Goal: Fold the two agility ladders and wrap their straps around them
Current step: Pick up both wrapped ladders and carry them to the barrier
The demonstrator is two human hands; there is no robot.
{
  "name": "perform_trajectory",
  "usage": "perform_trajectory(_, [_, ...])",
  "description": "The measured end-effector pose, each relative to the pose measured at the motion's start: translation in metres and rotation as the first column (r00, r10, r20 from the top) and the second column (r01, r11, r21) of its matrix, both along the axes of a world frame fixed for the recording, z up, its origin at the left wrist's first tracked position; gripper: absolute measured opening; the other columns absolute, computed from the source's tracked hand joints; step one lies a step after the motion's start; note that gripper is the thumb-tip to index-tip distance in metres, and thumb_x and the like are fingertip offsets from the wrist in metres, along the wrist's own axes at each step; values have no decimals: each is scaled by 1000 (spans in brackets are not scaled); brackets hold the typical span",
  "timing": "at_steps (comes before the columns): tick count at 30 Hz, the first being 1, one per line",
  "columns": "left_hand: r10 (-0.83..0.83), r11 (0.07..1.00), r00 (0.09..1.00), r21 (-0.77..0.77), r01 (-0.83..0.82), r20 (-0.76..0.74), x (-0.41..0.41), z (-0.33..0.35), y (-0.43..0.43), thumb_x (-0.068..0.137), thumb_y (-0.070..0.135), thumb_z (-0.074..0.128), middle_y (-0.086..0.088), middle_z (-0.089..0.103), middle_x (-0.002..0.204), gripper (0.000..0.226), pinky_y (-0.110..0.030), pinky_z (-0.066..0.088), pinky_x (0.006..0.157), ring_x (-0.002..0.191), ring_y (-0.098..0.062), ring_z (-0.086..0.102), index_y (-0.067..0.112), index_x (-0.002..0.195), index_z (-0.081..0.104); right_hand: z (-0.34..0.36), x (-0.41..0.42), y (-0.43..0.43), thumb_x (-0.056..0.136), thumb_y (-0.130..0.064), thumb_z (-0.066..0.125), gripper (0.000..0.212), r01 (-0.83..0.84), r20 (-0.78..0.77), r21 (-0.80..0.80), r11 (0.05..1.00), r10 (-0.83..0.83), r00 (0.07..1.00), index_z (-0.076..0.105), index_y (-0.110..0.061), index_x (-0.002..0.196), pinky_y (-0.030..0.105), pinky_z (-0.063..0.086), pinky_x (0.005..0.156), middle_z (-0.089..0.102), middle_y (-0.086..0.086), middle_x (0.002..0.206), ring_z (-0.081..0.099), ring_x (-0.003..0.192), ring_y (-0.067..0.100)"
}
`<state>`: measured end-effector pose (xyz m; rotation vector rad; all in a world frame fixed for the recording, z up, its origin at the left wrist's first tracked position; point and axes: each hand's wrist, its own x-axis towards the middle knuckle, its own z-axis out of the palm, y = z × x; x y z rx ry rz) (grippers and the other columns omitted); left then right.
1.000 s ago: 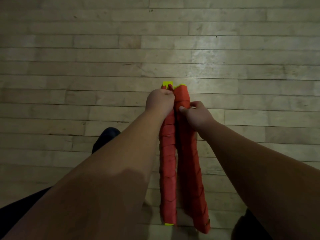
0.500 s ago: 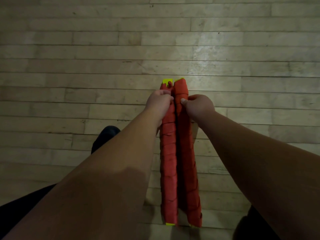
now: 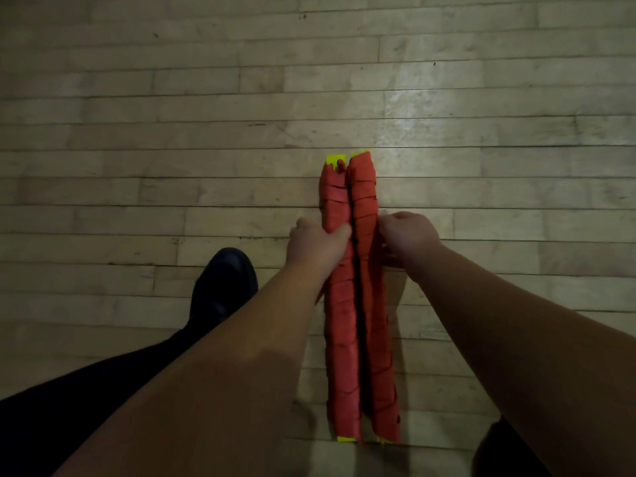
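Left ladder (image 3: 340,339) and right ladder (image 3: 377,339) touching, long axes top-to-bottom mid-frame; my left hand (image 3: 318,244) clamps the left, right hand (image 3: 407,234) curled beside the right (grip unclear).

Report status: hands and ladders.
Left hand grips left ladder. Right hand holds right ladder. Both strap-wrapped, side by side. Shoe off left, clear of them.

Fingertips, left hand (image 3: 318,244) and right hand (image 3: 409,232) — behind ladders (image 3: 344,321).
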<state>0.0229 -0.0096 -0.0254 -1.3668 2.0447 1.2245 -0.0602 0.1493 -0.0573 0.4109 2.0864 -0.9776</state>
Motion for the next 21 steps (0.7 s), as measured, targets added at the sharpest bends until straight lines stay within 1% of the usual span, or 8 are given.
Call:
perform_trajectory(3, [-43, 999, 997, 3, 43, 57, 18, 4, 19, 67, 74, 63, -13, 63, 135, 97, -49, 59, 101, 118, -36, 67, 11, 139, 55, 31, 4, 0, 86, -33, 73, 19, 95, 122, -95, 991, -83, 989, 80, -17, 93, 54, 66, 91, 80, 12, 104, 78, 102, 36])
perform_trajectory(5, [-155, 986, 981, -38, 160, 119, 26, 4, 31, 67, 77, 68, -16, 51, 145, 110, -52, 54, 109, 131, -40, 59, 10, 152, 44, 35, 2, 3, 97, -12, 70, 23, 191, 224, -145, 971, -156, 962, 76, -5, 118, 48, 68, 87, 78, 17, 113, 78, 104, 34])
perform_trajectory(6, [-209, 973, 967, -69, 221, 148, 28, 4, 36, 67, 80, 71, -16, 46, 149, 118, -54, 52, 112, 135, -41, 56, 10, 156, 39, 36, 3, 5, 99, -9, 67, 25, 230, 259, -170, 958, -182, 949, 75, -1, 121, 47, 68, 84, 80, 17, 107, 79, 102, 34])
perform_trajectory(8, [-264, 948, 943, -129, 293, 201, 25, 4, 46, 66, 84, 79, -17, 41, 153, 130, -54, 49, 115, 139, -42, 52, 8, 160, 32, 36, 1, 8, 103, -9, 63, 18, 262, 316, -190, 946, -193, 929, 76, -6, 114, 46, 65, 79, 80, 6, 83, 79, 91, 29])
perform_trajectory(10, [-271, 930, 925, -174, 323, 268, 20, 7, 56, 64, 83, 86, -16, 37, 154, 140, -54, 49, 114, 140, -42, 49, 4, 163, 26, 36, -3, 12, 102, -17, 63, 15, 239, 357, -197, 951, -157, 921, 77, -15, 109, 44, 57, 83, 77, -3, 74, 75, 87, 23])
perform_trajectory(14, [-244, 926, 898, -189, 328, 367, 13, 8, 74, 61, 80, 92, -18, 27, 160, 168, -57, 48, 112, 142, -42, 45, -4, 168, -6, 40, -8, 16, 101, -25, 62, 23, 197, 389, -210, 958, -103, 916, 77, -18, 117, 47, 56, 97, 80, 0, 96, 76, 91, 29])
perform_trajectory(16, [-217, 933, 907, -197, 301, 360, 11, 5, 79, 66, 73, 94, -19, 24, 161, 168, -58, 48, 110, 143, -42, 43, -6, 166, -15, 39, -10, 17, 104, -24, 57, 26, 206, 387, -230, 951, -105, 916, 73, -14, 122, 51, 60, 98, 77, 4, 102, 74, 93, 31])
perform_trajectory(21, [-196, 911, 928, -291, 292, 315, 13, 5, 85, 75, 55, 91, -19, 31, 157, 149, -49, 51, 104, 139, -37, 46, -10, 166, -7, 35, -8, 18, 102, -26, 61, 31, 163, 370, -252, 954, -61, 927, 74, -14, 128, 49, 56, 105, 80, 6, 110, 74, 104, 30])
